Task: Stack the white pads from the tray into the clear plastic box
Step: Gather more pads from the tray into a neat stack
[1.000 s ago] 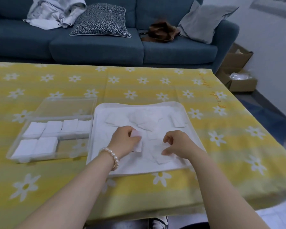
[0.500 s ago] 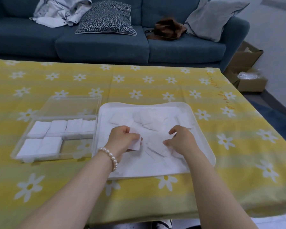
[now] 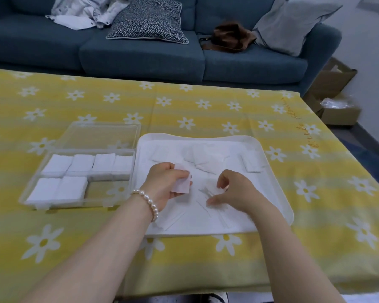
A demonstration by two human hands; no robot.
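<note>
The left hand (image 3: 165, 183) pinches a thin white square pad (image 3: 182, 182), the clear plastic box (image 3: 83, 171) just left of it, while the right hand (image 3: 232, 191), curled, touches loose pads

Table, yellow daisy cloth (image 3: 206, 110): clear plastic box (image 3: 53, 200) beside white tray (image 3: 280, 200).

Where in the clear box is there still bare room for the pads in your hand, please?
In the clear box, the near-right corner is bare, bordered by the near-left stacks and the full far row. The tray is crowded with loose pads around both hands.
</note>
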